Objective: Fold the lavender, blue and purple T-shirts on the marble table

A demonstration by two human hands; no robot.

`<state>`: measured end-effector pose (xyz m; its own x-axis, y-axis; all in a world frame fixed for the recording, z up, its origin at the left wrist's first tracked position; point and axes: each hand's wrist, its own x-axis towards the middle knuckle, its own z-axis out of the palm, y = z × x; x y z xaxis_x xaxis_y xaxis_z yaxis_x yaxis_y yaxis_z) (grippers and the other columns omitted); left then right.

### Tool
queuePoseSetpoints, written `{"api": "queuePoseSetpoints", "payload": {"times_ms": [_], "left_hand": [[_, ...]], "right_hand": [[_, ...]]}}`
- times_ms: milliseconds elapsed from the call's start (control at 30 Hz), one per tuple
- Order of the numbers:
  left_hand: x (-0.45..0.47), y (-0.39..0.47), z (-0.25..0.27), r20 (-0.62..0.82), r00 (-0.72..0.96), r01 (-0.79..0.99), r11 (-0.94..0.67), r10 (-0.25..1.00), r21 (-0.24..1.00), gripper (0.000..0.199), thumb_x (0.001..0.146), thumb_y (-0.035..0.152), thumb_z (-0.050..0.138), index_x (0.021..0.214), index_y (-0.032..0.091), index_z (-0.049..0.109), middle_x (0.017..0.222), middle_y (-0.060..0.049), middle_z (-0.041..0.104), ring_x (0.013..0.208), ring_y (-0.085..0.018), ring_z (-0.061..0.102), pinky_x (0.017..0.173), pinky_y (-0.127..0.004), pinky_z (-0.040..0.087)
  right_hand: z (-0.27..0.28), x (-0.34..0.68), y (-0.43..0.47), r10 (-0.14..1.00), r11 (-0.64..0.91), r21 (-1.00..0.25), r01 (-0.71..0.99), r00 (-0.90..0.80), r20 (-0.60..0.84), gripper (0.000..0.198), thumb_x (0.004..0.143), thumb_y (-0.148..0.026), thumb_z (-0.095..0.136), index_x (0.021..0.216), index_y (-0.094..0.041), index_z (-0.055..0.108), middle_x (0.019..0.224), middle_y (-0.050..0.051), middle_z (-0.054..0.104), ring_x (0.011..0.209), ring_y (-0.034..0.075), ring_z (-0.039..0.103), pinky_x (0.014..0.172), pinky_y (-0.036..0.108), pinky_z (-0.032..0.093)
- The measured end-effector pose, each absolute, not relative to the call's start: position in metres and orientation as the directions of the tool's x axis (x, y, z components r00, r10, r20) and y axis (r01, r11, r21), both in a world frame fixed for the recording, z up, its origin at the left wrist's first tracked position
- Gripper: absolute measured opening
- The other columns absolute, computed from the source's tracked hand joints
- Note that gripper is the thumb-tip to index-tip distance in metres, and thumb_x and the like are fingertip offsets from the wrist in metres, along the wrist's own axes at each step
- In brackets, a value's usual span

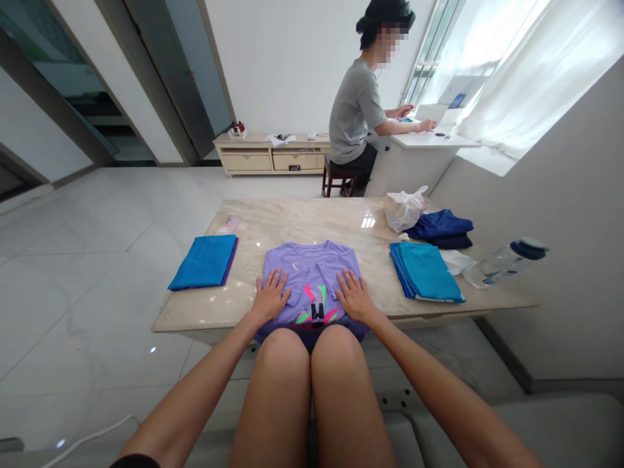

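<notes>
A purple T-shirt (309,260) with a pink, green and black print lies face up on the marble-topped table (302,218). Its sleeves are turned inward over the front, and its lower part hangs over the near edge by my knees. Flat on the shirt's left side rests my left hand (270,297), fingers spread. My right hand (355,297) lies the same way on the right side, its fingers also apart. Left of the shirt is a folded blue cloth (202,261) with a purple layer under it. Folded teal garments (426,271) are stacked to the right.
Right of the teal stack stands a clear water bottle (504,265), seen tilted. Behind are dark blue clothes (441,227) and a white plastic bag (405,208). Someone in a grey shirt (358,110) sits at a white desk (429,138) by the window. A low cabinet (266,156) lines the wall.
</notes>
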<state>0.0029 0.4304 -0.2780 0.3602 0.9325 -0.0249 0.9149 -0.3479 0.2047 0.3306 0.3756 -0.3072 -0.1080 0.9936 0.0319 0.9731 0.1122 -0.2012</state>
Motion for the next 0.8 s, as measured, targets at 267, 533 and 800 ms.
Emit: {"api": "queuePoseSetpoints", "payload": {"times_ms": [267, 533, 800], "left_hand": [[-0.038, 0.511, -0.244, 0.006, 0.020, 0.836, -0.020, 1.000, 0.549, 0.037, 0.089, 0.027, 0.072, 0.126, 0.021, 0.068, 0.139, -0.019, 0.072, 0.131, -0.033, 0.070, 0.115, -0.046, 0.056], [-0.050, 0.602, -0.254, -0.249, -0.141, 0.740, 0.270, 0.958, 0.616, 0.056, 0.069, 0.047, 0.094, 0.108, 0.020, 0.065, 0.085, -0.006, 0.077, 0.092, -0.031, 0.079, 0.076, -0.033, 0.057], [-0.038, 0.598, -0.255, -0.350, 0.037, 0.719, 0.219, 0.936, 0.660, 0.044, 0.050, 0.041, 0.101, 0.074, 0.020, 0.071, 0.064, 0.001, 0.069, 0.076, -0.026, 0.072, 0.064, -0.029, 0.050]], "right_hand": [[-0.266, 0.389, 0.448, 0.994, -0.038, -0.539, 0.841, 0.090, 0.070, 0.041, 0.097, -0.017, 0.066, 0.138, -0.018, 0.072, 0.139, 0.018, 0.070, 0.115, 0.027, 0.075, 0.110, 0.045, 0.060], [-0.261, 0.425, 0.541, 0.939, -0.340, -0.606, 0.719, 0.218, -0.268, 0.058, 0.079, -0.035, 0.099, 0.126, -0.012, 0.074, 0.103, 0.014, 0.083, 0.082, 0.024, 0.079, 0.074, 0.033, 0.064], [-0.238, 0.396, 0.556, 0.886, -0.264, -0.461, 0.847, 0.024, -0.462, 0.039, 0.068, -0.034, 0.102, 0.097, -0.014, 0.084, 0.092, 0.010, 0.083, 0.082, 0.026, 0.078, 0.064, 0.028, 0.060]]}}
